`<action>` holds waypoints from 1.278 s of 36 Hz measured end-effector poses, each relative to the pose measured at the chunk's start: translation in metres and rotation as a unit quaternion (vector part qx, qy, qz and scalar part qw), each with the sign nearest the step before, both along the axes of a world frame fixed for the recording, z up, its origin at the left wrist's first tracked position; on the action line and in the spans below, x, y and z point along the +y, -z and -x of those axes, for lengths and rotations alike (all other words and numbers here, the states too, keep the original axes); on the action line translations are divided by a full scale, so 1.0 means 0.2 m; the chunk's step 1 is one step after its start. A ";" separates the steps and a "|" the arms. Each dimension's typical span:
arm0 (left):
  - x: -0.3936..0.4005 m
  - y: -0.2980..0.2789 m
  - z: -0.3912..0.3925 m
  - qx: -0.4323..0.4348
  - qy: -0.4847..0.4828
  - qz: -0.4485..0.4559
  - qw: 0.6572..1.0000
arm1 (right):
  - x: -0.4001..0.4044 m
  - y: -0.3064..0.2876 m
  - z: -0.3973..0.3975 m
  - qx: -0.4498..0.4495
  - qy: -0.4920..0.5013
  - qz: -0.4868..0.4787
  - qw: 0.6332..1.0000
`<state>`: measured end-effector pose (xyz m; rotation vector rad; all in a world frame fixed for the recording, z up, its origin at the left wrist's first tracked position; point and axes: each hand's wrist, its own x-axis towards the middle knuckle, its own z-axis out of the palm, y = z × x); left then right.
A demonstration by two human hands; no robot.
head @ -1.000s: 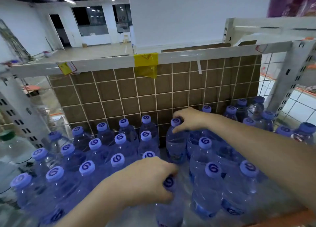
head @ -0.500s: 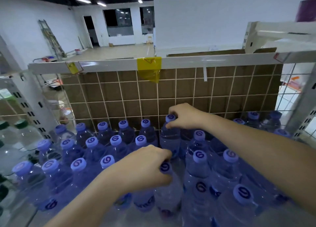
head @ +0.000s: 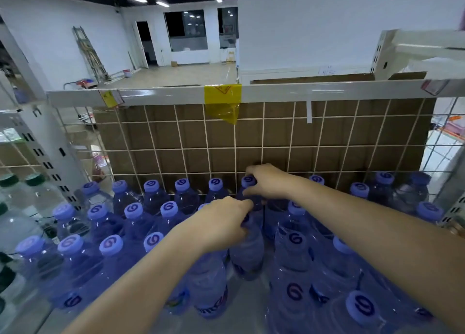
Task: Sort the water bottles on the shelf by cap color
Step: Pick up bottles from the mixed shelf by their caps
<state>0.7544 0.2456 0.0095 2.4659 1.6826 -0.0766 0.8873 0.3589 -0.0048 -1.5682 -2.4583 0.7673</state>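
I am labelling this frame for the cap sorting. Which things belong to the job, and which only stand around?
Job:
left hand
right hand
clear purple-capped water bottles
clear green-capped bottles
white wire-grid shelf back

Around:
yellow tape strip
brown cardboard sheet
grey folding ladder

A shop being stocked. White slotted metal shelving with a wire-grid back [head: 261, 135] fills the centre, packed with rows of purple-capped plastic water bottles [head: 153, 197]. A folded metal ladder [head: 90, 54] leans in the bare room at upper left.

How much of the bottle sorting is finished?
Mostly done, it seems: purple-capped bottles stand in rows, green-capped ones apart at far left. In hand: the right hand grips a back-row bottle, the left hand another's top. Left: the looser bottles on the right.
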 end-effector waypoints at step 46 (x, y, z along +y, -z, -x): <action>-0.19 -0.04 -0.13 -0.111 0.083 0.027 0.990 | -0.31 -0.16 -0.26 -0.213 0.052 0.008 0.976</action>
